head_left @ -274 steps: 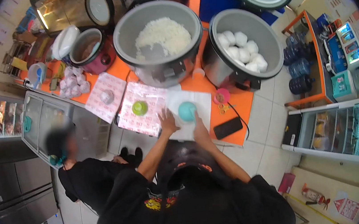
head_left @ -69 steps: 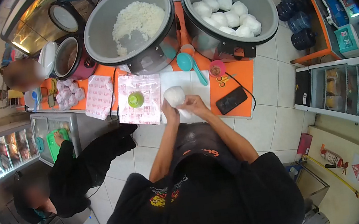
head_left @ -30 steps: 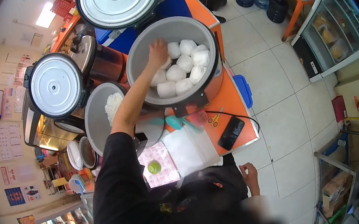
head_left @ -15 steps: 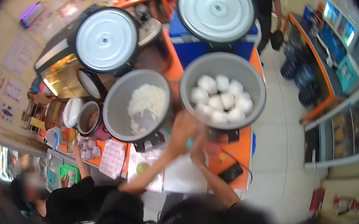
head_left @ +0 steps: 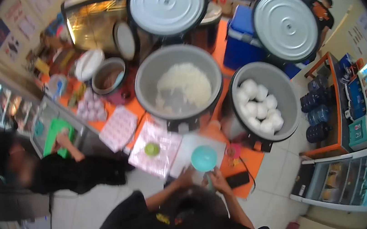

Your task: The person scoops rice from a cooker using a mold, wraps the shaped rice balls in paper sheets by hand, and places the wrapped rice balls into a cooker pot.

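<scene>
My right hand (head_left: 220,182) is closed around the handle of a teal scoop (head_left: 203,158), whose round bowl is over the white sheets (head_left: 187,148). Close beside it, my left hand (head_left: 185,178) has its fingers curled; something pale and see-through seems to be at them, too blurred to name. In front stands a large grey rice cooker (head_left: 141,85) with loose white rice (head_left: 190,79) inside. To its right, a second cooker (head_left: 288,101) holds several round white bundles (head_left: 261,110). Both lids are raised.
A green round object (head_left: 152,149) lies on pink patterned paper (head_left: 141,163). A black phone (head_left: 237,179) and a cable lie at the right table edge. On the left, a co-worker (head_left: 80,173) reaches over a green tray (head_left: 53,137). A blue cooler (head_left: 240,39) stands behind.
My hands have drawn back from between the cookers toward my body, and the teal scoop now shows clearly. The view has shifted, so the cookers sit further right.
</scene>
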The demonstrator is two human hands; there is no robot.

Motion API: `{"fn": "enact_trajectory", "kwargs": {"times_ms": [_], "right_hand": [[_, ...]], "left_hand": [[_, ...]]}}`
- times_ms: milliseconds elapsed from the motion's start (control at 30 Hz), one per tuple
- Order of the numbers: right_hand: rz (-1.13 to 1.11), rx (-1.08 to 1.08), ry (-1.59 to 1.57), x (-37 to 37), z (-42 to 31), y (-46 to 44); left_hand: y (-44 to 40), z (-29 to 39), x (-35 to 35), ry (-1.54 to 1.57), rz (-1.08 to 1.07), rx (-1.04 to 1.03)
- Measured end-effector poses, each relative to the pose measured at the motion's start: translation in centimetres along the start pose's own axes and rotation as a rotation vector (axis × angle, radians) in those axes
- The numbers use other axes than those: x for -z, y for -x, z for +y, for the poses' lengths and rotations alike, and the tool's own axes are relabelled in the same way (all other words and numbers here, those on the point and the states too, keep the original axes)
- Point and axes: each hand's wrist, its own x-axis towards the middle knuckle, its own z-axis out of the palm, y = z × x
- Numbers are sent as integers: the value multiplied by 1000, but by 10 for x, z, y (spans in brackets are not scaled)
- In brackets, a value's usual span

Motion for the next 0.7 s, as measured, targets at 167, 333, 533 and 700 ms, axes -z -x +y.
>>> {"fn": "enact_trajectory", "kwargs": {"times_ms": [167, 333, 533, 700], "right_hand": [[-87, 315, 572, 6, -141, -10], [50, 619, 1414, -30, -244, -192], [645, 737, 2032, -54, -222, -407], [205, 720, 1985, -58, -199, -462]], "left_hand": [[8, 26, 68, 824, 1027, 132], [32, 54, 191, 654, 1082, 37], [10, 46, 248, 558, 1025, -13], [3, 64, 254, 916, 1039, 10]]}}
